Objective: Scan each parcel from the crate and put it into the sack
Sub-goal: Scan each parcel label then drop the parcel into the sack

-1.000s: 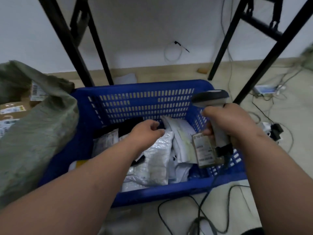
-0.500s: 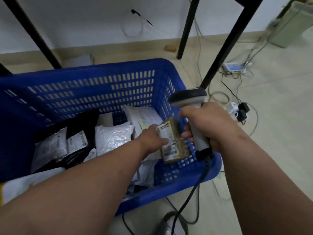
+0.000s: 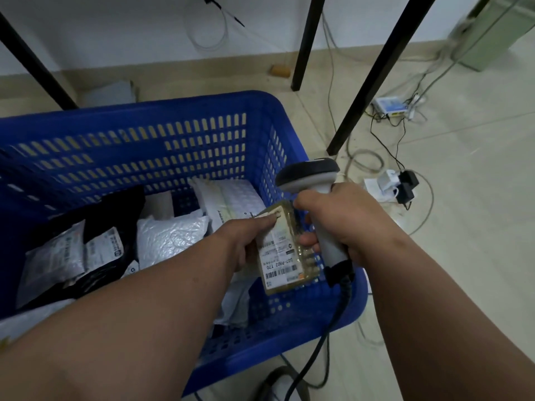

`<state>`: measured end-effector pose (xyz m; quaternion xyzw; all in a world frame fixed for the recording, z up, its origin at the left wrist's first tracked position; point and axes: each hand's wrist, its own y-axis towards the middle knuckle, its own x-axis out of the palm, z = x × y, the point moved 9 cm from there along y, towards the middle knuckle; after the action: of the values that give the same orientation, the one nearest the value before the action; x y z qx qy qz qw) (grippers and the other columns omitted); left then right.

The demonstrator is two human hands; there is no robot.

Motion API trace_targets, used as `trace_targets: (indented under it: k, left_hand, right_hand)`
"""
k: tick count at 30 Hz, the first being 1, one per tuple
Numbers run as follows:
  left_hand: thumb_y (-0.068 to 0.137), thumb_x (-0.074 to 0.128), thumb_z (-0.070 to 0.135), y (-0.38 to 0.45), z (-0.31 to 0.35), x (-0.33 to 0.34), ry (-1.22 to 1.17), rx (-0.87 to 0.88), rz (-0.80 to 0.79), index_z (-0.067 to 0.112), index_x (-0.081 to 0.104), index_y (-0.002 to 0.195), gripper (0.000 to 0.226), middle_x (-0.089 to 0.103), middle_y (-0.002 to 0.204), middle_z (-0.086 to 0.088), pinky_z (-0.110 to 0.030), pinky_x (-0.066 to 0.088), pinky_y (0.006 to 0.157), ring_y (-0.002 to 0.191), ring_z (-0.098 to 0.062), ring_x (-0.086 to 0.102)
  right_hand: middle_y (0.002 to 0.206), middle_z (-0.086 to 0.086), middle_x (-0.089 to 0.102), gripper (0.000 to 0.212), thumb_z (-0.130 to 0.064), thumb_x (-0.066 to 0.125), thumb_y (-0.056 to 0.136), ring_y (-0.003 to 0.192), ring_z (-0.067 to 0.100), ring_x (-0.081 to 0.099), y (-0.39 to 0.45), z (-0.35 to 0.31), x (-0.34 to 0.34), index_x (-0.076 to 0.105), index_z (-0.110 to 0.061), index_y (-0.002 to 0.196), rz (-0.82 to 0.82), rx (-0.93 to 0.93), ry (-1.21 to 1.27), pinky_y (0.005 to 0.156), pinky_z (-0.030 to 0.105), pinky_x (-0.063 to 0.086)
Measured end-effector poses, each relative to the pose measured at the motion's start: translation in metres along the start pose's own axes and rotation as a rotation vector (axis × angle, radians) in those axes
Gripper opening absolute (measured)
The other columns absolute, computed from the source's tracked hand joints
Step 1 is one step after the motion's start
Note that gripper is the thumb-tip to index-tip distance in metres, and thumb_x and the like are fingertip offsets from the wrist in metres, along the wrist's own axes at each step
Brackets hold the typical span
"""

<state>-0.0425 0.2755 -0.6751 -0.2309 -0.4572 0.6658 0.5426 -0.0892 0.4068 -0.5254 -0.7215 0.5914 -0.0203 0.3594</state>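
A blue slatted crate (image 3: 179, 111) stands on the floor holding several parcels: white and silver bubble mailers (image 3: 170, 238) and black bags (image 3: 115, 209). Over its right side I hold a small tan parcel (image 3: 285, 256) with a white barcode label facing up. My left hand (image 3: 249, 241) grips its left edge. My right hand (image 3: 341, 224) holds a grey handheld scanner (image 3: 311, 176) by the handle, and its fingers touch the parcel's right edge. The scanner's black cable hangs down over the crate rim. The sack is out of view.
Black metal frame legs (image 3: 376, 70) rise behind and right of the crate. Cables, a white power strip with black adapters (image 3: 396, 183) and a small white box (image 3: 390, 105) lie on the tiled floor at right. A pale green bin (image 3: 492, 33) stands at the far right.
My left hand came off the crate's mailers and took hold of the tan parcel that my right hand carried beside the scanner. My view swung right, so the sack left the frame.
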Motion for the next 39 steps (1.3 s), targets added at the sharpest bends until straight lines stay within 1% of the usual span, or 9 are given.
trace_targets:
  k: [2,7,11,14,18,23,27,32,39]
  left_hand:
    - [0.081,0.078,0.032,-0.002,0.002,-0.01,0.005,0.017,0.032,0.012,0.071,0.093,0.025,0.076,0.081,-0.005,-0.04,0.052,0.085,0.085,-0.024,0.068]
    - [0.084,0.073,0.037,-0.02,0.011,-0.011,-0.008,0.027,-0.073,0.014,0.066,0.106,0.033,0.065,0.109,-0.01,-0.048,0.055,0.084,0.104,-0.031,0.062]
    - [0.086,0.07,0.035,-0.039,0.015,-0.001,0.013,0.056,-0.122,0.014,0.068,0.096,0.024,0.073,0.088,-0.006,-0.029,0.054,0.063,0.085,-0.022,0.067]
    - [0.086,0.069,0.029,-0.054,0.026,-0.017,-0.037,0.113,-0.054,0.012,0.067,0.092,0.018,0.073,0.07,-0.002,-0.029,0.051,0.067,0.078,-0.02,0.067]
    - [0.085,0.072,0.026,-0.089,0.058,-0.067,-0.081,0.267,0.048,0.014,0.067,0.097,0.018,0.073,0.078,-0.001,-0.03,0.052,0.068,0.078,-0.016,0.067]
    - [0.084,0.074,0.027,-0.159,0.087,-0.148,-0.165,0.454,0.136,0.01,0.063,0.115,0.037,0.073,0.071,-0.002,-0.029,0.055,0.058,0.049,-0.01,0.065]
    - [0.079,0.078,0.033,-0.215,0.086,-0.208,-0.253,0.571,0.237,0.015,0.062,0.113,0.042,0.077,0.089,-0.004,-0.029,0.055,0.056,0.064,-0.012,0.073]
    - [0.077,0.079,0.04,-0.269,0.072,-0.256,-0.333,0.666,0.327,0.024,0.061,0.101,0.033,0.077,0.091,0.002,-0.029,0.05,0.062,0.082,-0.014,0.073]
    - [0.081,0.077,0.031,-0.308,0.054,-0.28,-0.446,0.718,0.34,0.021,0.06,0.11,0.035,0.077,0.092,-0.001,-0.031,0.051,0.069,0.087,-0.018,0.071]
  right_hand:
    - [0.069,0.008,0.069,0.023,-0.026,0.069,0.077,0.055,0.026,0.072,0.0,-0.001,-0.001,0.063,-0.008,0.09,0.014,-0.001,0.006,0.059,0.044,0.06]
    - [0.064,0.007,0.071,0.021,-0.024,0.068,0.078,0.055,0.026,0.072,-0.008,-0.005,0.002,0.065,-0.008,0.091,0.02,-0.002,0.018,0.052,0.036,0.056]
    - [0.067,0.01,0.072,0.019,-0.023,0.068,0.082,0.055,0.025,0.072,-0.02,-0.008,0.003,0.064,-0.008,0.092,0.002,0.008,0.041,0.051,0.034,0.056]
    - [0.07,0.011,0.07,0.019,-0.021,0.068,0.083,0.053,0.024,0.072,-0.03,-0.015,0.0,0.062,-0.006,0.093,0.009,-0.008,0.077,0.048,0.032,0.055]
    - [0.069,0.013,0.069,0.015,-0.02,0.065,0.084,0.05,0.023,0.07,-0.048,-0.037,0.004,0.063,-0.007,0.089,-0.023,-0.078,0.084,0.045,0.028,0.052]
    - [0.056,0.007,0.066,0.013,-0.018,0.065,0.085,0.048,0.022,0.066,-0.088,-0.076,0.038,0.064,-0.005,0.085,-0.165,-0.206,0.072,0.045,0.027,0.05]
    - [0.055,0.009,0.066,0.017,-0.017,0.063,0.086,0.049,0.022,0.066,-0.133,-0.106,0.078,0.063,-0.002,0.079,-0.299,-0.349,-0.043,0.047,0.029,0.05]
    - [0.058,0.01,0.068,0.018,-0.019,0.066,0.085,0.054,0.024,0.069,-0.179,-0.12,0.117,0.065,-0.002,0.077,-0.433,-0.455,-0.153,0.049,0.031,0.051]
    - [0.064,0.009,0.069,0.028,-0.029,0.069,0.079,0.056,0.025,0.069,-0.21,-0.129,0.137,0.066,-0.003,0.088,-0.496,-0.506,-0.218,0.056,0.033,0.054]
